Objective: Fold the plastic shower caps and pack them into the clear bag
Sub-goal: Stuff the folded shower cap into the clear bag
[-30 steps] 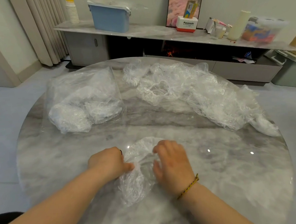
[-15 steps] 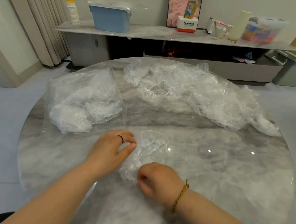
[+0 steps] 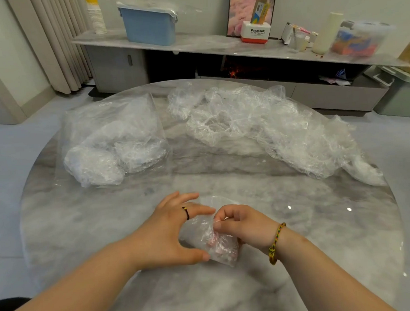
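On my feed both hands sit close together low over the table [image 3: 88, 221], with 1 crumpled shower cap [image 3: 203, 236] between them. The right hand [image 3: 247, 225] has its fingers curled and pinches the cap's upper edge between thumb and fingertips; the bunched plastic runs down under its palm. The left hand [image 3: 172, 230] is spread, fingers fairly straight. Its forefinger lies along the cap's far side and its thumb touches the near corner, so it brackets the cap without gripping it. I see a dark ring [image 3: 185, 212] on 1 left finger and a woven bracelet [image 3: 276, 243] on the right wrist. The cap's lower end lies on the table. Well beyond the left hand, and out to its left, lies the clear bag [image 3: 108, 136] with bunched caps inside; I cannot count them. Beyond the right hand a pile of loose caps [image 3: 269, 128] stretches across the far side of the table and curves out to the right, well apart from both hands.
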### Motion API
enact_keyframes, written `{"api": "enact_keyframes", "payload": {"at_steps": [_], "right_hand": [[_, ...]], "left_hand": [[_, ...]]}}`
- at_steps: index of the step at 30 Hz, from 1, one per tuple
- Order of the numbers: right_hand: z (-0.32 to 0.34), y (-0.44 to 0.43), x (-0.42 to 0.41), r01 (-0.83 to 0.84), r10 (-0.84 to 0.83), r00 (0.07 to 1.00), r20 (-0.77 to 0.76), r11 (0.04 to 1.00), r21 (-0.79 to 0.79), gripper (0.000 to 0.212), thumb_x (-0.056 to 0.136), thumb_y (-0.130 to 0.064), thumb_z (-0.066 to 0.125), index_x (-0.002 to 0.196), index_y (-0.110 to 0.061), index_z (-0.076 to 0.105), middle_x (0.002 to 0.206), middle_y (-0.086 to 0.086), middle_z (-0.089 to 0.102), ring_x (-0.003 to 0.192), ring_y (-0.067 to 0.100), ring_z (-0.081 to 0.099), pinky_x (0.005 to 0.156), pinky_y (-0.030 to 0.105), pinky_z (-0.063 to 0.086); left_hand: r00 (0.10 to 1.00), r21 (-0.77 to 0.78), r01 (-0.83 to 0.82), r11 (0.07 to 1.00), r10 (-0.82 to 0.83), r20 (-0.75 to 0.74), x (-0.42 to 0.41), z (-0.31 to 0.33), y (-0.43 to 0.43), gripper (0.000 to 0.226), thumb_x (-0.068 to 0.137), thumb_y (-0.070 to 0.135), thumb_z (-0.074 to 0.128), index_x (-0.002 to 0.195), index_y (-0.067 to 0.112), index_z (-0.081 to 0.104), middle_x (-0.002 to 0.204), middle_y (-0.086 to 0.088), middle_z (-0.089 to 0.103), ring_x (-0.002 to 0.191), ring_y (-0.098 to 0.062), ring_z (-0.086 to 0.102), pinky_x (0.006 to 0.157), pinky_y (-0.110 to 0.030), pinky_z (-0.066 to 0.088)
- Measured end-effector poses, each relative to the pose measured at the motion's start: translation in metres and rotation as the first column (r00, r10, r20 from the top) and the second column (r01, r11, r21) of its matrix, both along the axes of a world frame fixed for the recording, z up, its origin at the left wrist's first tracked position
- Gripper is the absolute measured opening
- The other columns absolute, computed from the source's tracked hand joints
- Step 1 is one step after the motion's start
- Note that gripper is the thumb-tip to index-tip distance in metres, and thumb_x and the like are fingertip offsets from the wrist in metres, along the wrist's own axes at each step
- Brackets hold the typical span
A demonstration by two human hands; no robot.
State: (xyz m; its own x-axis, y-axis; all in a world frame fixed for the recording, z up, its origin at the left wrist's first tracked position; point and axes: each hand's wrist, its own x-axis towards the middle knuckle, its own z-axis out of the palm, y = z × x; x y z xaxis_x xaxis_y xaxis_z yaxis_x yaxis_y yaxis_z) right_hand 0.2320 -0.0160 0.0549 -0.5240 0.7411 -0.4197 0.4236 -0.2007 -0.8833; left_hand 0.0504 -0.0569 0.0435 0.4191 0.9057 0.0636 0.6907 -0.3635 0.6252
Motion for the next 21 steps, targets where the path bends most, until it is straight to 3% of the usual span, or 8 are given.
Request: {"api": "enact_keyframes", "payload": {"at_steps": [2, 4, 7, 10, 13, 15, 18, 21], "right_hand": [[0.001, 0.0, 0.002, -0.043, 0.043, 0.999, 0.015, 0.999, -0.001, 0.025, 0.09, -0.006, 0.053, 0.069, -0.018, 0.053, 0.059, -0.007, 0.053, 0.041, -0.001, 0.047, 0.042, 0.015, 0.038], [0.003, 0.0, 0.003, -0.063, 0.063, 0.998, 0.017, 0.998, 0.018, 0.025, 0.09, -0.005, 0.053, 0.069, -0.018, 0.053, 0.053, -0.013, 0.05, 0.04, -0.002, 0.044, 0.042, 0.015, 0.038], [0.004, 0.003, 0.005, -0.047, 0.046, 0.999, 0.021, 0.997, 0.065, 0.026, 0.09, -0.005, 0.053, 0.068, -0.018, 0.053, 0.049, -0.013, 0.047, 0.039, -0.001, 0.042, 0.04, 0.015, 0.039], [0.004, 0.004, 0.005, 0.048, -0.051, 0.998, 0.025, 0.993, 0.107, 0.025, 0.09, -0.006, 0.053, 0.067, -0.017, 0.055, 0.052, -0.014, 0.055, 0.035, 0.0, 0.042, 0.036, 0.015, 0.038], [-0.002, 0.007, 0.003, 0.22, -0.227, 0.973, 0.047, 0.967, 0.128, 0.025, 0.09, -0.008, 0.053, 0.066, -0.015, 0.053, 0.061, -0.002, 0.054, 0.027, 0.002, 0.04, 0.03, 0.015, 0.034], [-0.011, 0.008, 0.001, 0.336, -0.345, 0.936, 0.075, 0.935, 0.113, 0.026, 0.09, -0.009, 0.053, 0.065, -0.014, 0.052, 0.057, 0.002, 0.049, 0.022, 0.003, 0.036, 0.028, 0.013, 0.029], [-0.02, 0.008, 0.0, 0.382, -0.39, 0.913, 0.115, 0.92, 0.092, 0.024, 0.091, -0.015, 0.053, 0.067, -0.014, 0.053, 0.051, 0.003, 0.044, 0.021, 0.006, 0.034, 0.028, 0.013, 0.026], [-0.015, 0.012, -0.001, 0.38, -0.379, 0.925, 0.031, 0.924, -0.048, 0.022, 0.094, -0.032, 0.048, 0.077, -0.019, 0.055, 0.048, 0.0, 0.044, 0.032, 0.01, 0.042, 0.037, 0.019, 0.036]], "left_hand": [[0.998, 0.135, 0.05, 0.99, -0.043, -0.056, -0.003, -0.008, 0.003, 0.064, 0.048, 0.071, 0.054, 0.107, 0.045, 0.057, 0.107, 0.033, 0.036, 0.107, 0.019, 0.021, 0.096, 0.002, 0.002], [0.984, 0.264, 0.055, 0.963, -0.007, -0.18, -0.008, -0.013, 0.006, 0.054, 0.052, 0.072, 0.052, 0.083, 0.031, 0.068, 0.091, 0.024, 0.045, 0.093, 0.004, 0.033, 0.087, -0.005, 0.017], [0.967, 0.372, -0.013, 0.928, 0.106, -0.232, -0.01, -0.015, 0.009, 0.042, 0.053, 0.073, 0.044, 0.056, 0.032, 0.053, 0.076, 0.017, 0.053, 0.081, -0.002, 0.037, 0.077, -0.006, 0.018], [0.949, 0.202, -0.095, 0.975, 0.15, -0.277, -0.008, -0.012, 0.012, 0.04, 0.056, 0.075, 0.039, 0.05, 0.036, 0.034, 0.074, 0.024, 0.046, 0.076, 0.005, 0.036, 0.075, -0.002, 0.017], [0.932, -0.02, -0.186, 0.982, 0.17, -0.32, -0.009, -0.018, 0.013, 0.046, 0.082, 0.057, 0.054, 0.05, 0.03, 0.034, 0.072, 0.018, 0.043, 0.074, 0.008, 0.034, 0.075, -0.013, 0.018], [0.905, -0.062, -0.259, 0.964, 0.22, -0.363, -0.008, -0.02, 0.014, 0.046, 0.088, 0.049, 0.051, 0.052, 0.025, 0.034, 0.067, 0.013, 0.042, 0.071, 0.006, 0.035, 0.08, -0.018, 0.018], [0.865, -0.086, -0.329, 0.94, 0.264, -0.428, -0.001, -0.019, 0.014, 0.047, 0.09, 0.051, 0.045, 0.055, 0.022, 0.035, 0.063, 0.012, 0.042, 0.066, 0.002, 0.036, 0.082, -0.02, 0.02], [0.847, -0.13, -0.415, 0.9, 0.331, -0.416, 0.001, -0.015, 0.013, 0.052, 0.092, 0.049, 0.045, 0.052, 0.018, 0.031, 0.054, 0.007, 0.038, 0.055, -0.004, 0.036, 0.081, -0.021, 0.024]]}}
